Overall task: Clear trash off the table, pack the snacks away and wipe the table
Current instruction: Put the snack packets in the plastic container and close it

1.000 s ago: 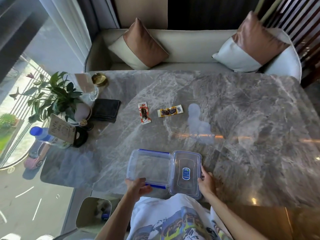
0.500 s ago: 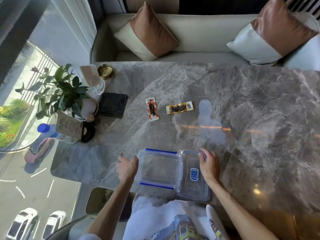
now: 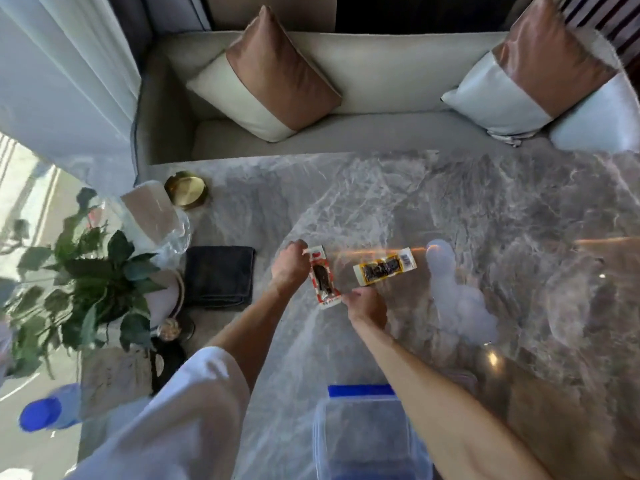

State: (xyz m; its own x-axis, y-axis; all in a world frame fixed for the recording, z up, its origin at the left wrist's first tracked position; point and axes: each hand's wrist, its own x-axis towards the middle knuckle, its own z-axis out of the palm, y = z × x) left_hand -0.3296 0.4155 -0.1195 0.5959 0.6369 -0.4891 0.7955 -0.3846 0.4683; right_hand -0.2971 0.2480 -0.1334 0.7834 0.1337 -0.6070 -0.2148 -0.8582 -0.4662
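Note:
Two snack packets lie mid-table: a red-and-white packet and a yellow packet to its right. My left hand curls its fingers over the top left edge of the red-and-white packet. My right hand is curled just below both packets, touching the yellow packet's lower left corner and the red one's near end; whether it grips either is unclear. An open clear container with blue clips sits at the near edge between my forearms. My right arm hides its lid.
A folded dark cloth lies left of the packets. Further left stand a potted plant, a clear bag, a gold dish, a card sign and a blue-capped bottle. A pale whitish patch marks the marble table. A sofa runs behind.
Both hands left the container and reached forward to the two snack packets. My head has leaned in, so the container now sits at the bottom of the view.

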